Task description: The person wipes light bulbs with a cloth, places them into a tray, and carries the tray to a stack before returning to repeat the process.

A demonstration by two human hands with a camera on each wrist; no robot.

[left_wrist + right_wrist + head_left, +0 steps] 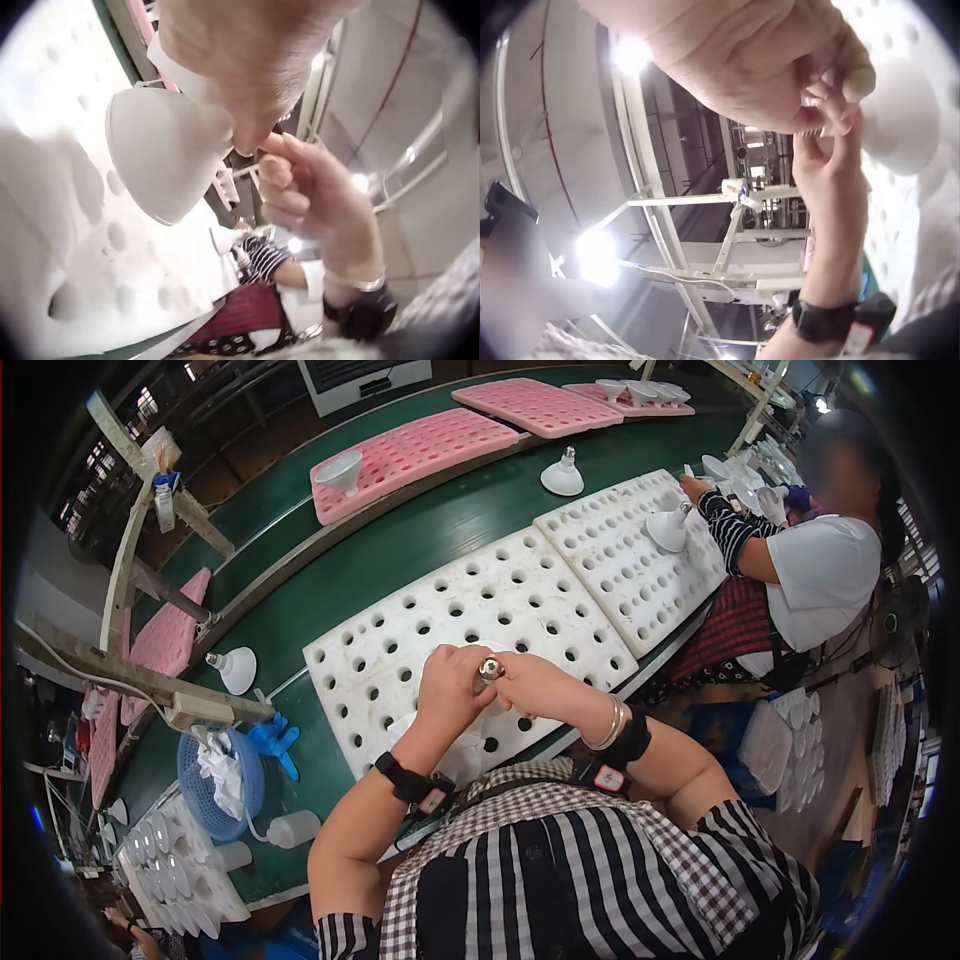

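Note:
A white cone-shaped light bulb is held over the white foam tray, its metal screw base pointing up. My left hand grips the bulb's neck from the left. From the other side, my right hand has its fingers curled, with thumb and fingertips pinching at the screw base. Both hands meet there, and in the right wrist view the left hand comes up close below the right hand. The fingers hide most of the neck.
Another white tray with a bulb adjoins on the right, beside a seated person. One bulb stands on the green belt. Pink trays line the back. A blue basket and a white bottle stand left.

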